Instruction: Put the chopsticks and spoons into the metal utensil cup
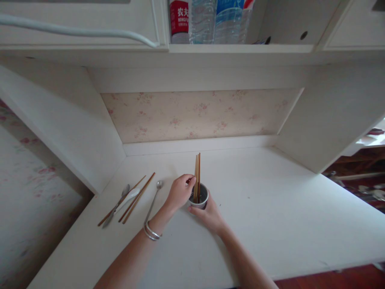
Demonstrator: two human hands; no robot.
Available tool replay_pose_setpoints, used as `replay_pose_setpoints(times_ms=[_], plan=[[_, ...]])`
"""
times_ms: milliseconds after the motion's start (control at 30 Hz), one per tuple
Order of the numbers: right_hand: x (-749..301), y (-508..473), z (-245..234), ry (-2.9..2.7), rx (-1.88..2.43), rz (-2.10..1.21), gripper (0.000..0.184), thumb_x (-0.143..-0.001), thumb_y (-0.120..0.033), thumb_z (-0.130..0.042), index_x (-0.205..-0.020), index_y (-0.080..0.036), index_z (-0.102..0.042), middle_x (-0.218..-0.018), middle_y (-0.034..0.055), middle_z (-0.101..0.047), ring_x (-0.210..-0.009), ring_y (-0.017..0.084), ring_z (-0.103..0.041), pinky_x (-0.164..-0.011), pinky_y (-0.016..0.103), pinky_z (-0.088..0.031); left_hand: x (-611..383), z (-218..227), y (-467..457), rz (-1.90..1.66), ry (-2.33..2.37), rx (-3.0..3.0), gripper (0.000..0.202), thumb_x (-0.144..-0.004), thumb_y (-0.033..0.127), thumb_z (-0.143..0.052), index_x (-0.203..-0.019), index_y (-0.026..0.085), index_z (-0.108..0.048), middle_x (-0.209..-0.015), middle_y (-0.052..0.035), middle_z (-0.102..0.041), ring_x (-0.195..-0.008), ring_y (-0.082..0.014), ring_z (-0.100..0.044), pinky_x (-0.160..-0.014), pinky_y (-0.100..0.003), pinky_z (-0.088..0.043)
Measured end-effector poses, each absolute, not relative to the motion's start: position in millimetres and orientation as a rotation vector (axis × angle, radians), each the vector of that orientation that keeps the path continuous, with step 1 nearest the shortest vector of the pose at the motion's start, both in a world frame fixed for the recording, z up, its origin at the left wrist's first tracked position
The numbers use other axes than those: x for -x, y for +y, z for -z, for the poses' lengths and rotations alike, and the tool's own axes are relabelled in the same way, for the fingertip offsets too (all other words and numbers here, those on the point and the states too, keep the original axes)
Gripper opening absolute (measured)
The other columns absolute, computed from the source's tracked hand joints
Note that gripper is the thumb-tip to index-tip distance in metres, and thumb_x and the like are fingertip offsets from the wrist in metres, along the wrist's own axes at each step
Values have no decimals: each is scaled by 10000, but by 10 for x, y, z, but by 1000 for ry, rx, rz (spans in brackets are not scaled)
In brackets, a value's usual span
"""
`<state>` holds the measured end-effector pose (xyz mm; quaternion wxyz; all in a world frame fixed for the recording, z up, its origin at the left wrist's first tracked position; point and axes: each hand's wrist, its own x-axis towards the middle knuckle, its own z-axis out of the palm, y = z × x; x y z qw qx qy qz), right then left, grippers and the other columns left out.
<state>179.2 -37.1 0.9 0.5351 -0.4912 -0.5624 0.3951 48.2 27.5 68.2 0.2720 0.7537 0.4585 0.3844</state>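
Observation:
A grey cup [197, 205] stands on the white desktop with several wooden chopsticks [197, 172] upright in it. My left hand [179, 190] is closed at the chopsticks, its thumb and fingers pinched against them just above the rim. Around the cup's right and near side wraps my right hand [210, 214], holding it. Left of my left wrist lies a long-handled metal spoon [159, 184]. Farther left are more chopsticks [139, 197], a white spoon [131, 194] and a metal spoon [125, 189], lying close together and partly overlapping.
White side panels [325, 108] flank the desktop [270, 212], and a floral back wall [192, 114] closes it off behind. Overhead, a shelf [240, 49] holds several plastic bottles [202, 22]. A white cable [75, 30] hangs across the upper left.

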Motion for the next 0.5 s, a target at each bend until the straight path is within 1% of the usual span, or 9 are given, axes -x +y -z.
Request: replay_pose_setpoints(times_ms=[200, 300, 367, 433, 500], plan=[[-1797, -372, -17, -1351, 1143, -935, 770, -662, -255, -817, -1341, -247, -455, -1302, 77, -601, -1195, 277, -563, -1044, 455, -417, -445, -665, 268, -1017, 1159, -1924, 347, -929, 439, -475, -1013, 193, -705, -1031, -70, -731, -938, -204, -676, -861, -315, -513], [-1797, -370, -20, -1347, 1109, -947, 782, -659, -258, -822, -1347, -247, -450, -1318, 82, -595, -1211, 282, -557, -1054, 463, -412, -397, -630, 218, -1012, 1086, -1766, 426, -913, 497, -499, -1134, 173, -664, -1142, -102, -696, -1031, -221, -656, -928, -341, -498], [-1801, -375, -24, -1354, 1088, -962, 770, -667, -271, -819, -1345, -248, -455, -1316, 83, -599, -1209, 285, -563, -1048, 467, -421, -359, -585, 143, -994, 983, -1647, 557, -865, 523, -577, -1279, 151, -569, -1287, -134, -619, -1166, -241, -596, -1015, -358, -453], [-1809, -386, -29, -1367, 1079, -972, 753, -679, -302, -815, -1342, -244, -463, -1299, 86, -611, -1188, 287, -579, -1029, 467, -442, -333, -531, 42, -959, 847, -1544, 778, -777, 518, -697, -1407, 152, -426, -1423, -152, -500, -1288, -263, -503, -1089, -369, -391], [-1816, -399, -36, -1384, 1078, -971, 723, -703, -350, -797, -1337, -231, -469, -1278, 97, -624, -1158, 287, -599, -1008, 465, -464, -330, -477, -60, -932, 745, -1469, 989, -686, 469, -798, -1480, 173, -288, -1472, -157, -435, -1338, -274, -448, -1126, -378, -349]])
